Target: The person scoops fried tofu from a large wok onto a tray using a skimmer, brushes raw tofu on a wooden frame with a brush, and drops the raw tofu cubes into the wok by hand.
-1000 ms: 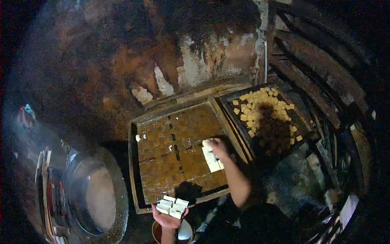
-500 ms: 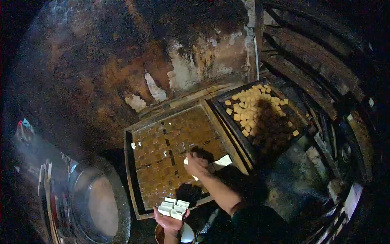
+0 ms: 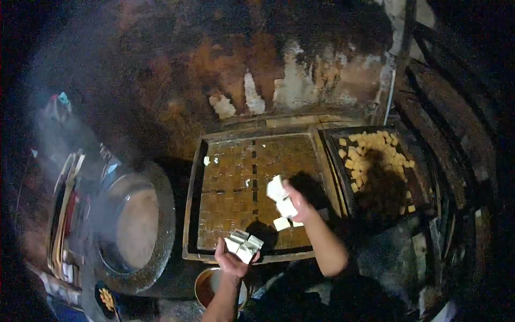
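Observation:
Several white tofu pieces [image 3: 244, 247] rest across the palm of my left hand [image 3: 230, 265], its fingers curled up at their sides. This hand is at the near edge of a wooden-framed tray with a woven base [image 3: 225, 180]. Over the tray, my right hand [image 3: 302, 206] grips more white tofu pieces [image 3: 280, 196], its palm side turned to the left. Just below that hand, other tofu pieces [image 3: 281, 224] lie on the woven base, partly hidden by the wrist. Small white crumbs [image 3: 207, 160] stick to the tray's far left.
Left of the tray stands a large steaming pan [image 3: 137, 231] of brownish liquid. A second tray [image 3: 394, 206] at the right bears many golden cubes [image 3: 370, 153]. A round bowl [image 3: 204, 287] sits below my left forearm. A stained wall [image 3: 177, 80] rises behind.
My right hand has risen from the woven base with tofu pieces in it. My left hand still carries its tofu. The view has swung left, showing more of the pan.

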Motion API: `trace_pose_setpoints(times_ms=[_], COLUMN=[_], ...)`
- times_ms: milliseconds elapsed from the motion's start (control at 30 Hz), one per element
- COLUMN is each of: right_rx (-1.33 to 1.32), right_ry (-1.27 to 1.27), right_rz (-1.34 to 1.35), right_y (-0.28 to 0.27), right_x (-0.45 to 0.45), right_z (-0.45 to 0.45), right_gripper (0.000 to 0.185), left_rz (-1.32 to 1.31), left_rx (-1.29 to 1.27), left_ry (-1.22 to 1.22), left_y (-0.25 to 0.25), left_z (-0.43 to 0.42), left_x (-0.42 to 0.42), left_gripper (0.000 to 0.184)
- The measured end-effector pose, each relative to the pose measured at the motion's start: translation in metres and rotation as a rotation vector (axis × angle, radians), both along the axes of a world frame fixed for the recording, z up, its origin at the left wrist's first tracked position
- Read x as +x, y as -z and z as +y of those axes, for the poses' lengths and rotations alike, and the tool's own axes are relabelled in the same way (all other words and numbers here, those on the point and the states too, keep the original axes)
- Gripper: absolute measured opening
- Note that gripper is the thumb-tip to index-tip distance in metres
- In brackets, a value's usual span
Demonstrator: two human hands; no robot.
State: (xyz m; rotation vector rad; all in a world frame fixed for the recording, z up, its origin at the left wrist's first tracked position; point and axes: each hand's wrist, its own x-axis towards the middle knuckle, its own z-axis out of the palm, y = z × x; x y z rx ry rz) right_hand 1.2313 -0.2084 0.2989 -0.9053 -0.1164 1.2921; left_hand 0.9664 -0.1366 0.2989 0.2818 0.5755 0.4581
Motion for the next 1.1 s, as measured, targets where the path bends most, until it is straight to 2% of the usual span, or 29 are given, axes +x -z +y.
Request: trace_pose_setpoints(times_ms=[33,100,133,167,200,233,300,333,400,433,467,500,533,567,600,633,700,767,800,900,933,1000,1033,1067,1100], right_rx=[-0.069,0.247,0.291,0.341,0.142,0.008,0.053,0.053,0.212,0.256,0.309,0.174,-0.148,-0.235,-0.285,-0.228,-0.143,-0.468,-0.385,-0.243,-0.178,-0.094,-0.020,-0.074,-0.055], right_ry=[-0.071,-0.035,-0.087,-0.119,-0.246,-0.119,-0.008,-0.014,0.026,0.084,0.104,0.137,-0.114,-0.225,-0.287,-0.316,-0.338,-0.633,-0.530,-0.454,-0.385,-0.376,-0.352,-0.376,-0.386], right_rz=[-0.106,-0.565,-0.824,-0.894,-1.155,-1.562,-1.705,-1.704,-1.444,-1.438,-1.070,-1.266,-1.356,-1.553,-1.822,-2.062,-2.304,-1.771,-1.705,-1.586,-1.323,-1.417,-1.514,-1.793,-1.793], right_y=[-0.009,-0.023,-0.024,-0.023,-0.047,-0.029,-0.009,-0.014,-0.034,-0.007,0.004,0.024,-0.003,0.007,0.026,0.053,0.061,0.032,0.057,0.042,0.016,0.025,0.035,0.063,0.065], right_x=[-0.019,-0.059,-0.081,-0.106,-0.123,-0.143,-0.151,-0.146,-0.127,-0.108,-0.097,-0.071,-0.046,-0.020,-0.007,0.005,0.008,-0.005,-0.004,-0.008,-0.013,-0.013,-0.013,-0.014,-0.021], right_z=[0.002,0.011,0.020,0.020,0.014,0.016,0.022,0.020,0.008,0.009,0.003,-0.001,-0.020,-0.031,-0.048,-0.069,-0.078,-0.084,-0.086,-0.079,-0.073,-0.055,-0.047,-0.041,-0.044], right_gripper=[0.051,0.037,0.042,0.045,0.045,0.049,0.043,0.043,0.036,0.039,0.038,0.039,0.040,0.042,0.044,0.044,0.044,0.044,0.043,0.042,0.041,0.043,0.044,0.048,0.048], left_rz=[0.003,-0.065,-0.102,-0.140,-0.436,-0.477,-0.512,-0.529,-0.547,-0.531,-0.491,-0.365,-0.266,-0.263,-0.319,-0.375,-0.372,-0.240,-0.299,-0.194,-0.301,-0.457,-0.408,-0.359,-0.341], left_rx=[0.000,-0.014,0.101,0.213,0.177,0.103,-0.029,-0.075,-0.173,-0.198,-0.180,0.030,-0.047,-0.042,-0.036,-0.031,0.003,-0.218,-0.214,-0.171,-0.212,-0.274,-0.257,-0.239,-0.187], left_ry=[0.003,0.009,-0.031,-0.069,-0.180,-0.155,-0.112,-0.114,-0.117,-0.123,-0.137,-0.157,-0.159,-0.175,-0.140,-0.105,-0.126,-0.214,-0.223,-0.291,-0.249,-0.202,-0.223,-0.244,-0.227], left_y=[0.002,0.010,0.012,0.016,0.096,0.081,0.053,0.050,0.045,0.046,0.044,0.048,0.042,0.036,0.031,0.028,0.025,0.023,0.032,0.028,0.024,0.022,0.023,0.023,0.030], left_z=[0.001,0.003,0.000,-0.004,0.007,0.004,-0.005,-0.006,-0.006,-0.008,-0.007,-0.007,-0.007,-0.008,-0.009,-0.009,-0.005,-0.002,0.000,0.000,0.000,-0.002,-0.001,0.000,0.001], left_x=[0.010,0.027,0.034,0.040,0.035,0.044,0.054,0.057,0.054,0.050,0.048,0.046,0.044,0.042,0.040,0.037,0.037,0.034,0.034,0.039,0.037,0.033,0.034,0.036,0.036], left_gripper=[0.059,0.058,0.057,0.057,0.055,0.057,0.059,0.061,0.063,0.065,0.066,0.070,0.082,0.082,0.083,0.083,0.083,0.091,0.091,0.089,0.089,0.088,0.088,0.088,0.085])
